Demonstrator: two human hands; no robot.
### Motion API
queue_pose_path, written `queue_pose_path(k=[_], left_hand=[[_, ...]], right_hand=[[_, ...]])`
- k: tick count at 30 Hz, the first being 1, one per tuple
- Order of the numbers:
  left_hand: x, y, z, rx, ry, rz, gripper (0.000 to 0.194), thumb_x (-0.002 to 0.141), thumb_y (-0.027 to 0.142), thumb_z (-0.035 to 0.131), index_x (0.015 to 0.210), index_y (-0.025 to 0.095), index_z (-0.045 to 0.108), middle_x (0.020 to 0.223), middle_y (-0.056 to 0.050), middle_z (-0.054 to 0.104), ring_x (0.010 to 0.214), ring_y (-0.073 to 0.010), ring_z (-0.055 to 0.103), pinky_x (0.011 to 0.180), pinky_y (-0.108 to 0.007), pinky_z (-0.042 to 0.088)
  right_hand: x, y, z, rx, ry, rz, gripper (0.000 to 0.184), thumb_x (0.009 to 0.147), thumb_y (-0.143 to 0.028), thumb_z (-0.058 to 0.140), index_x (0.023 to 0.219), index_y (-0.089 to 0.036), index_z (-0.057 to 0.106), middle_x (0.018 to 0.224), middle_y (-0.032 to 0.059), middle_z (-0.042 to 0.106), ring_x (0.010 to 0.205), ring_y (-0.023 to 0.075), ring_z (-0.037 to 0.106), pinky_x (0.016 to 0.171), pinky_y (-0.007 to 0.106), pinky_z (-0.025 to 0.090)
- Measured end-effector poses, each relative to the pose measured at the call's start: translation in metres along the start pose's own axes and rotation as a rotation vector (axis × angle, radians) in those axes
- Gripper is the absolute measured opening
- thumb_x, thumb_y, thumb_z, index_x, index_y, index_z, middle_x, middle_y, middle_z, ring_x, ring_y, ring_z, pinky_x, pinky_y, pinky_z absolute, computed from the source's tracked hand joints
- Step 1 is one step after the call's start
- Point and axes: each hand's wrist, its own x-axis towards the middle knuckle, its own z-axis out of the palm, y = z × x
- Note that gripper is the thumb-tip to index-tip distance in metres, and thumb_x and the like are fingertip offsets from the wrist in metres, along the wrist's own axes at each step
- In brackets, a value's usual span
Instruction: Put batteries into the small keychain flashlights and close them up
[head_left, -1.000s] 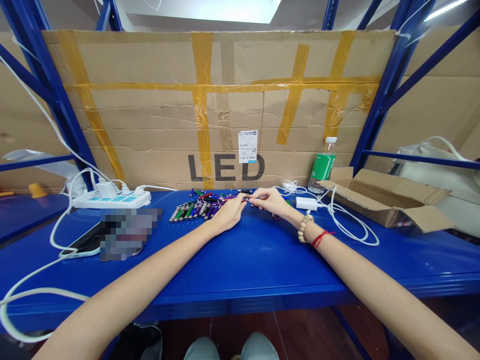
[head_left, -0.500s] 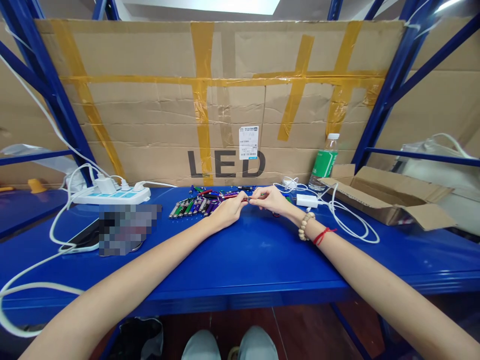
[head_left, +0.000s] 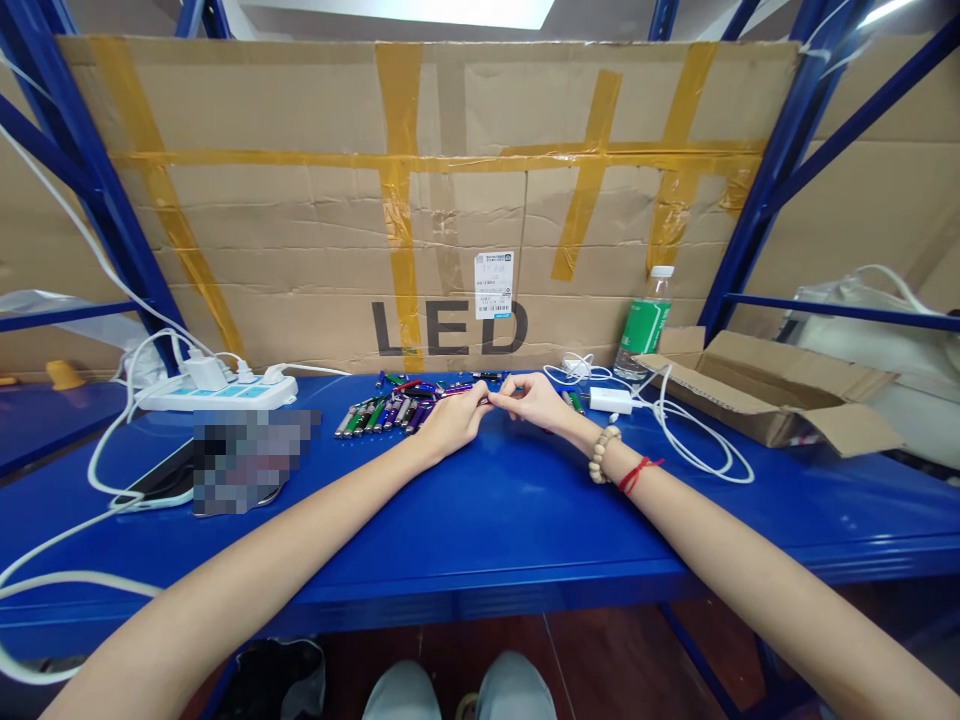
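Above the blue shelf, my left hand (head_left: pixel 456 416) is closed around a slim pen-like tube, mostly hidden by the fingers. My right hand (head_left: pixel 531 400) meets it from the right, thumb and fingertips pinched together at the tube's end. What lies between those right fingertips is too small to make out clearly. Behind and left of my left hand lies a pile of small pen-like tubes (head_left: pixel 375 414) in green, purple, blue and red with silvery ends. A few more dark and green tubes (head_left: pixel 574 401) lie just beyond my right wrist.
On the left are a white power strip (head_left: pixel 225 394) with plugs and cables, and a dark phone (head_left: pixel 161 480) beside a blurred patch. To the right are a white charger (head_left: pixel 610 401) with coiled cable, a green-labelled bottle (head_left: pixel 643 325) and an open cardboard box (head_left: pixel 757 400).
The view has shifted slightly. Both hands stay together at nearly the same place; the red tube and its metal end, visible between them before, are now mostly covered by the fingers.
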Motion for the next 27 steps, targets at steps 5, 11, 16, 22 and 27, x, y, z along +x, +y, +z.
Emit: queue_pose_path(k=[5, 11, 16, 22, 27], left_hand=[[0.001, 0.001, 0.0, 0.006, 0.018, -0.018, 0.009, 0.091, 0.027, 0.036, 0.087, 0.021, 0.042, 0.081, -0.004, 0.062, 0.074, -0.0211, 0.063, 0.063, -0.027, 0.044], [0.001, 0.003, 0.0, -0.011, 0.023, -0.036, 0.01, 0.091, 0.027, 0.036, 0.092, 0.021, 0.044, 0.087, -0.005, 0.064, 0.08, -0.0218, 0.064, 0.067, -0.028, 0.046], [0.001, 0.004, 0.0, -0.003, 0.023, -0.052, 0.017, 0.092, 0.027, 0.035, 0.104, 0.022, 0.045, 0.09, -0.005, 0.066, 0.083, -0.0228, 0.065, 0.069, -0.03, 0.047], [0.001, 0.005, -0.001, 0.019, 0.013, -0.048, 0.02, 0.092, 0.027, 0.035, 0.109, 0.024, 0.046, 0.096, -0.003, 0.066, 0.086, -0.0218, 0.064, 0.07, -0.028, 0.047], [0.002, 0.005, -0.001, 0.047, -0.001, -0.056, 0.019, 0.091, 0.028, 0.035, 0.104, 0.023, 0.048, 0.092, -0.004, 0.066, 0.084, -0.023, 0.065, 0.067, -0.028, 0.047]], right_hand=[[0.002, 0.004, 0.001, -0.003, 0.019, 0.027, 0.04, 0.06, -0.051, 0.07, 0.057, -0.014, 0.054, 0.041, -0.0032, 0.049, 0.036, 0.0056, 0.041, 0.037, 0.018, 0.029], [0.003, 0.008, 0.003, 0.019, 0.034, 0.039, 0.042, 0.061, -0.055, 0.068, 0.058, -0.015, 0.054, 0.041, -0.0035, 0.048, 0.036, 0.0058, 0.041, 0.035, 0.017, 0.03], [0.006, 0.013, 0.005, 0.043, 0.05, 0.04, 0.044, 0.061, -0.058, 0.066, 0.059, -0.016, 0.052, 0.041, -0.0042, 0.048, 0.035, 0.0058, 0.042, 0.034, 0.017, 0.031], [0.005, 0.01, 0.005, 0.041, 0.038, 0.032, 0.045, 0.061, -0.059, 0.065, 0.059, -0.016, 0.05, 0.042, -0.005, 0.047, 0.035, 0.0059, 0.042, 0.034, 0.017, 0.031], [0.003, 0.007, 0.004, 0.022, 0.03, 0.033, 0.046, 0.059, -0.059, 0.066, 0.059, -0.016, 0.05, 0.042, -0.0052, 0.046, 0.036, 0.0062, 0.043, 0.034, 0.017, 0.031]])
